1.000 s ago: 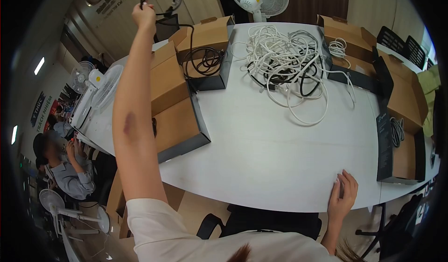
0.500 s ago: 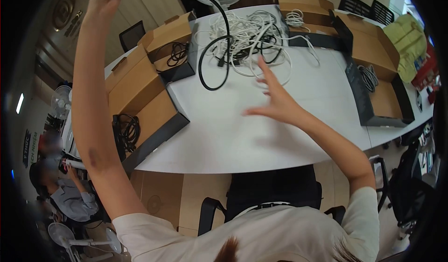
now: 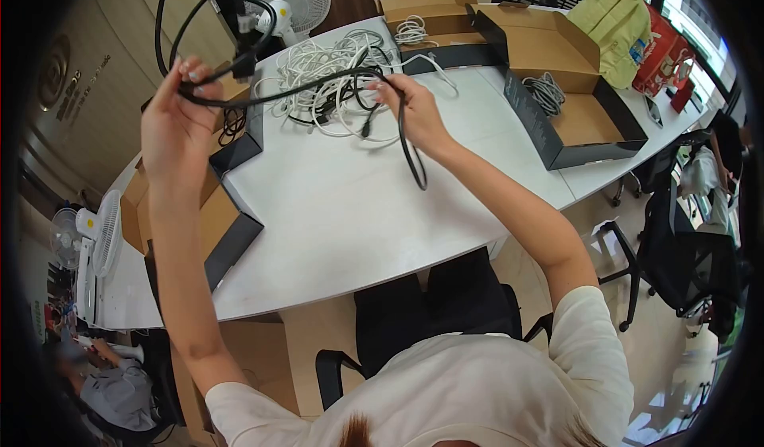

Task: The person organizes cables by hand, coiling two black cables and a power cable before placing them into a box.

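Observation:
A thick black cable is stretched between my two hands above the table. My left hand, at the upper left, is closed on it, with loops of the cable rising over the fingers and a dark plug hanging beside them. My right hand pinches another part of the cable, and a loop of it droops below the fingers. Behind the stretched cable lies a tangle of white cables mixed with some black ones.
Open cardboard boxes stand around the table: a right box holding a coiled grey cable, a back box with white cable, and left boxes partly behind my arm. A fan, a yellow bag and chairs surround it.
My left hand has come down from the top edge with the cable, now gathered in loops. My right hand, open before, now grips the cable. The view has turned to the right.

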Demonstrator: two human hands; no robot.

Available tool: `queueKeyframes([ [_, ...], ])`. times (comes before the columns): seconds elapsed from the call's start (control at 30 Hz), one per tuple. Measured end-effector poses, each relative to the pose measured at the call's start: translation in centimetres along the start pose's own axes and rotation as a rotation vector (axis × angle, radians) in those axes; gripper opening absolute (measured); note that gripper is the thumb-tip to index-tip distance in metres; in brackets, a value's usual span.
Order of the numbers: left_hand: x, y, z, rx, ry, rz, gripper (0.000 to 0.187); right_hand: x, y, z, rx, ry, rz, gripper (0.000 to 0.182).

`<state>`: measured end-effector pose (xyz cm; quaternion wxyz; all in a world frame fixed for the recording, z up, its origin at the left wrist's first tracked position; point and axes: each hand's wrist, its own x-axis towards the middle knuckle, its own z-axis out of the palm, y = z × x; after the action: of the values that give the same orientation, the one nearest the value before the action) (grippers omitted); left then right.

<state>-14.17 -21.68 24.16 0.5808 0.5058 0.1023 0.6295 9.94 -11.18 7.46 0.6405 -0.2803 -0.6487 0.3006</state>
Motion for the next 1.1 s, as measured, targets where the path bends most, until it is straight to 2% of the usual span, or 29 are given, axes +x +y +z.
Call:
queueKeyframes([
  [0.1,-3.2,-3.2,0.9,-0.024,0.032,0.044,0.009,0.2,-1.5,-3.8,-0.36,-0.009,-0.266,0.014],
  [0.17,-5.2,-5.5,0.3,-0.021,0.062,0.041,0.008,0.2,-1.8,-5.9,-0.487,-0.054,-0.251,0.013],
  [0.37,-9.1,-12.2,1.0,-0.312,0.072,-0.006,0.019,0.6,-0.7,-10.4,-0.706,-0.194,-0.26,0.016],
  [0.43,-9.0,-13.7,0.9,-0.312,-0.027,0.036,0.015,0.4,-0.1,-11.2,-0.735,-0.236,-0.277,0.017],
  [0.6,-9.1,-15.0,0.9,-0.383,-0.032,0.008,0.017,0.0,1.6,-12.6,-0.836,-0.325,-0.346,0.016],
  [0.67,-9.0,-15.2,1.0,-0.434,-0.03,0.008,0.024,-0.2,2.1,-12.8,-0.857,-0.347,-0.335,0.016],
  [0.8,-8.7,-16.0,0.7,-0.506,0.015,0.025,0.019,-0.2,2.7,-12.8,-0.853,-0.379,-0.29,0.018],
  [0.9,-8.6,-16.7,1.4,-0.463,0.081,0.013,0.02,0.1,2.7,-12.8,-0.906,-0.461,-0.217,0.01],
  [1.0,-8.4,-17.9,1.4,-0.373,0.086,0.042,0.02,0.4,2.5,-12.9,-0.952,-0.569,-0.23,0.026],
  [1.1,-8.6,-19.0,1.3,-0.24,0.152,0.038,0.015,0.3,0.3,-12.5,-1.018,-0.701,-0.13,0.051],
])
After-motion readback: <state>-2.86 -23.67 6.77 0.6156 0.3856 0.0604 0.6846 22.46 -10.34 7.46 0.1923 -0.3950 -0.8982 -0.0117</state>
